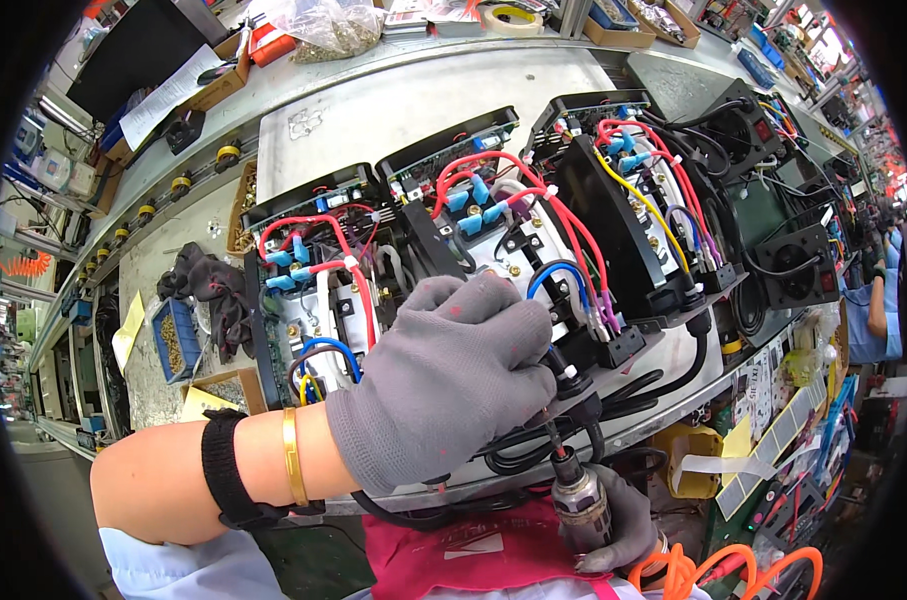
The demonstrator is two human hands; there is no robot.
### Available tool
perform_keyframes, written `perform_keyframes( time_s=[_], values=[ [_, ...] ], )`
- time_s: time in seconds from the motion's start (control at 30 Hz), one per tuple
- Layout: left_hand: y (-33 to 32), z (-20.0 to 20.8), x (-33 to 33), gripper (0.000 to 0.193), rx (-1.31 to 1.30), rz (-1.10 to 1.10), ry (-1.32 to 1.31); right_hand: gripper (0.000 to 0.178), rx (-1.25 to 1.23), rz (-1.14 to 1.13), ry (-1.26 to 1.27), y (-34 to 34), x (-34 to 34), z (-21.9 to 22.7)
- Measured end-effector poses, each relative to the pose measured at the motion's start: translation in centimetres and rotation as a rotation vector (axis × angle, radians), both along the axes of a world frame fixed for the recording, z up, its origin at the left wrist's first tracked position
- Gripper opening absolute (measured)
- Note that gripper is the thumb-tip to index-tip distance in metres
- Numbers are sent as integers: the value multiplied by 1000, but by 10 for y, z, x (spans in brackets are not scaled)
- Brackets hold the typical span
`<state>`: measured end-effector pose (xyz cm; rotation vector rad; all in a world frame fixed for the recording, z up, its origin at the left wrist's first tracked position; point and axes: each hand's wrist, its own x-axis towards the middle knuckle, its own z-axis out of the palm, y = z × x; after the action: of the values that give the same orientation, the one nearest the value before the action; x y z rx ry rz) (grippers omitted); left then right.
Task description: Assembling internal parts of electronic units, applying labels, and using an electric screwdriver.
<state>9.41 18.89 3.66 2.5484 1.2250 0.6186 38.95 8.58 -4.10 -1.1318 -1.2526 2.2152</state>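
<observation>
My left hand (453, 375), in a grey knit glove, is closed over the lower part of the middle open electronics unit (526, 240). Its fingertips are curled together; whether they hold something small cannot be made out. Just below them, my gloved right hand (628, 520) grips an air screwdriver (580, 505) whose bit points up toward the left fingers. The middle unit has red and blue cables, blue connectors and a pale metal plate with bolts. Similar units stand on either side: a left one (318, 300), partly behind my left hand, and a right one (638, 195) with a yellow wire.
A blue tray of small screws (175, 340) lies left, beside dark gloves (218, 290). Black cables (663, 385) loop along the bench's near edge. Fans (793, 265) stand at right. An orange coiled hose (738, 560) hangs lower right. Another person's arm (876, 305) shows far right.
</observation>
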Motion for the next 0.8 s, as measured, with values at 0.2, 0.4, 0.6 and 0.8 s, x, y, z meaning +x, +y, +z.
perform_keyframes(
  time_s=[0.2, 0.4, 0.6, 0.8],
  values=[
    [5, -9, 0, 23, 9, -60, -135, 108, -54, -44, 47, -3, -1, 1],
    [6, -8, 2, 23, -56, -55, -180, 113, 19, -125, 30, -9, -5, 0],
    [4, -11, -1, 21, -70, -115, -191, 116, 25, -179, 20, -8, -15, 5],
    [-20, 10, 9, 21, -38, 116, -42, 110, 19, -163, 63, -8, -9, 1]
  ],
)
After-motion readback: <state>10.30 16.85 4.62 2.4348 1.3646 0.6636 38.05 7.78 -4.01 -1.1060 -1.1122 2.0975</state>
